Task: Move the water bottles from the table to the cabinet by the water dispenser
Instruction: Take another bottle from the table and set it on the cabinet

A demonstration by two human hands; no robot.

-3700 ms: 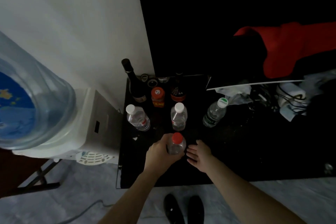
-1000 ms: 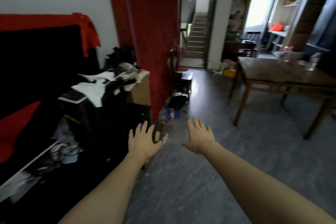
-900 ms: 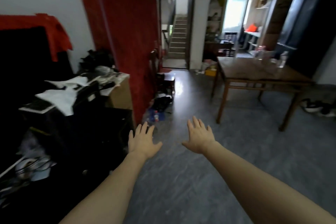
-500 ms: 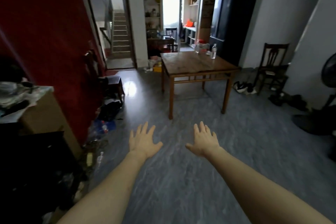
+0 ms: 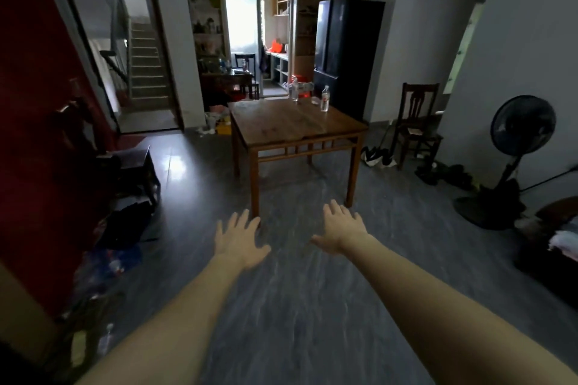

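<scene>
Both hands, left (image 5: 239, 239) and right (image 5: 341, 228), spread and empty; two water bottles (image 5: 325, 98) upright at bench (image 5: 281, 125) far edge, so round the bench, grip each mid-body

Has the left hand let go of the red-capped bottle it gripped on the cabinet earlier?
Yes. The left hand is open and empty over the floor, short of the wooden table.

You no longer grip bottle at cabinet; view swings round, wooden table (image 5: 297, 125) now ahead, nearer, two bottles (image 5: 325, 98) visible.
</scene>
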